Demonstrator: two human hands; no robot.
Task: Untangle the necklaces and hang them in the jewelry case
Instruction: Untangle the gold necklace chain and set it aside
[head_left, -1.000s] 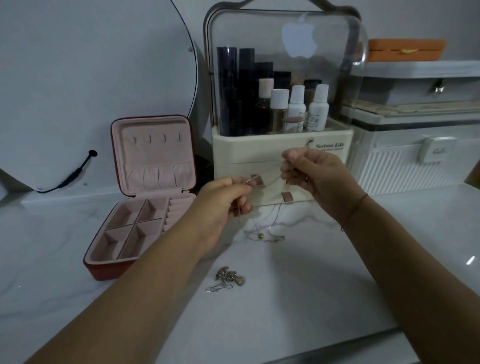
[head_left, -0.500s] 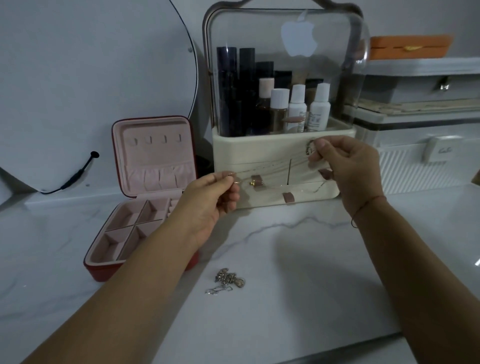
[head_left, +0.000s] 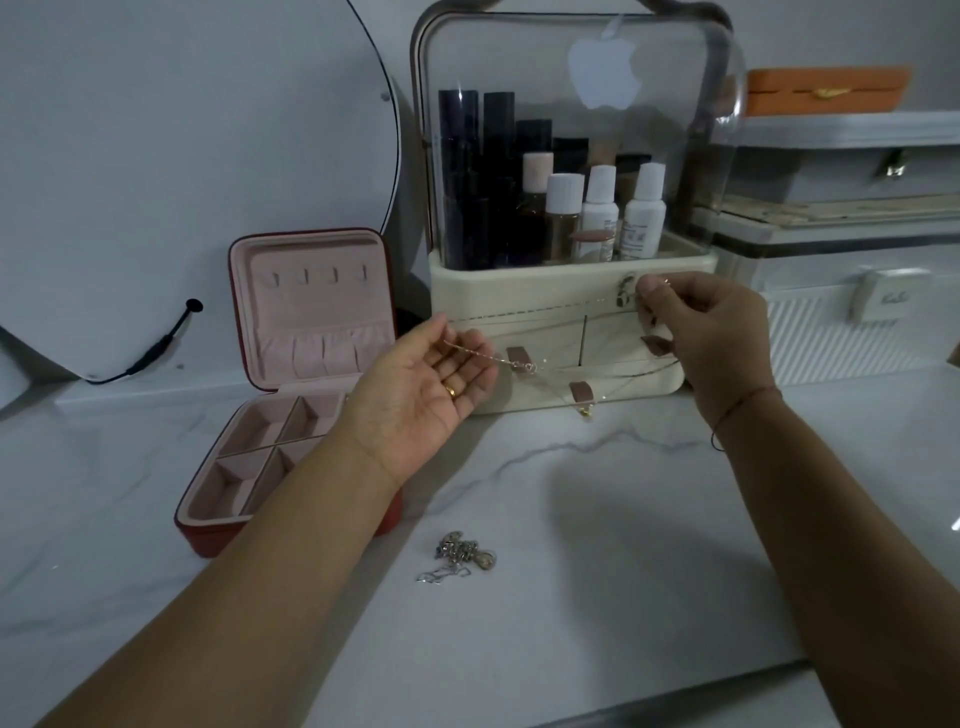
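The thin gold chain necklace (head_left: 498, 358) spans nine to three. The right hand (head_left: 711, 338) holds one end in a pinching grip. The left hand (head_left: 426, 384), palm open, carries the other, nearer the red jewelry case (head_left: 317, 312), open at nine o'clock.

Pale marble countertop (head_left: 597, 597), grey wall (head_left: 841, 31)

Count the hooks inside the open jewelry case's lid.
4. They sit in one row near the top of the jewelry case lid: leftmost hook, second hook, third hook, rightmost hook. None looks hidden.
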